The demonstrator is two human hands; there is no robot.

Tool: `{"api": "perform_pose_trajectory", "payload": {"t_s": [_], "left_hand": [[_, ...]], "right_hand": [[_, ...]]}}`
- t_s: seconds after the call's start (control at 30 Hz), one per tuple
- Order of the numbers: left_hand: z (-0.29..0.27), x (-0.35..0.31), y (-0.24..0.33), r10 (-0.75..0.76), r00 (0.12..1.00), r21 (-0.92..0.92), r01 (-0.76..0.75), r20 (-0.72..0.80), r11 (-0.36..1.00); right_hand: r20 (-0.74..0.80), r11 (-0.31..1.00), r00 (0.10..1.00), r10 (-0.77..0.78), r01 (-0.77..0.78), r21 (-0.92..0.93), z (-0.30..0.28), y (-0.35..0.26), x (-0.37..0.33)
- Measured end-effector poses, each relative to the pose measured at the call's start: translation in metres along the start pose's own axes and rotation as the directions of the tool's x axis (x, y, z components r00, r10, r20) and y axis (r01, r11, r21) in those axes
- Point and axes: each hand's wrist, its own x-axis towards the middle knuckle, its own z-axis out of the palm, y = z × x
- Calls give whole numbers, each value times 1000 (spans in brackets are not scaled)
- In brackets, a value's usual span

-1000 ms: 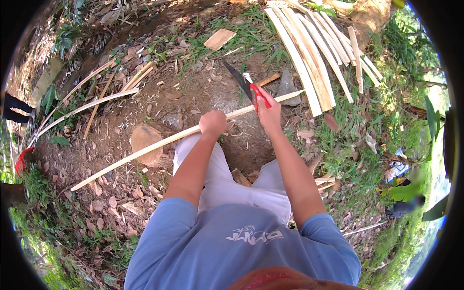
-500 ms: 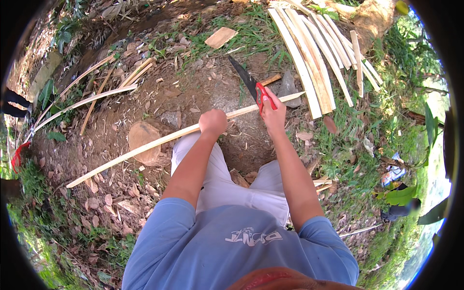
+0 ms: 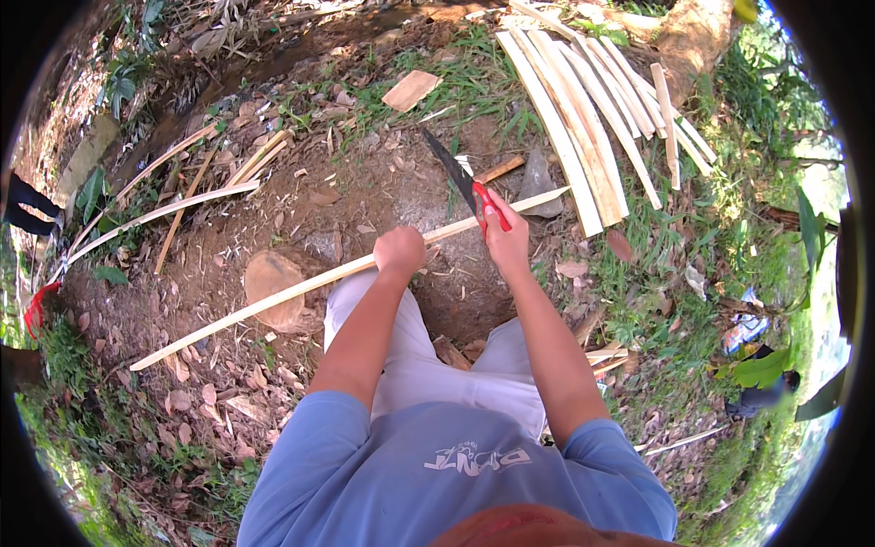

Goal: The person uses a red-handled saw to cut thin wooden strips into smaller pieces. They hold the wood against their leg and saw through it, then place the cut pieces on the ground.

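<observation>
My left hand (image 3: 399,251) is closed in a fist around a long pale wooden strip (image 3: 246,311), which slants across in front of my knees. In my right hand (image 3: 507,244) is a handsaw with a red handle (image 3: 489,208). Its dark blade (image 3: 447,164) points away from me and to the left, beyond the strip. The handle lies at the strip near its right end; whether the blade touches the wood I cannot tell. Below the strip's left half stands a cut log stump (image 3: 275,290).
Several pale wooden boards (image 3: 583,137) lie side by side at the far right, close to the strip's end. More thin strips (image 3: 164,208) lie at the left. A grey pointed stone (image 3: 536,179) and a flat wood piece (image 3: 412,90) are ahead. At the left rim stands a person's dark-clad leg (image 3: 29,206).
The whole view has shifted slightly, so things sit a little lower. The saw and my right hand have come slightly nearer to me. Both grips are unchanged.
</observation>
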Motion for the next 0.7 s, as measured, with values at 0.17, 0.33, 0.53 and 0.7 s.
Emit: {"api": "perform_pose_trajectory", "payload": {"t_s": [0.17,0.33,0.53,0.7], "left_hand": [[-3,-3,3,26,1000,-14,-25,10,1000],[1,-1,0,-7,1000,-13,7,2,1000],[2,-4,0,3,999,-14,-3,-39,1000],[7,-7,-1,33,995,-11,-34,-93,999]], "right_hand": [[17,994,996,-84,85,-68,-3,20,2],[25,994,997,-68,70,-79,-3,6,-3],[16,999,1000,20,-19,-32,1,-11,-5],[24,997,998,-59,60,-41,-1,2,-4]]}}
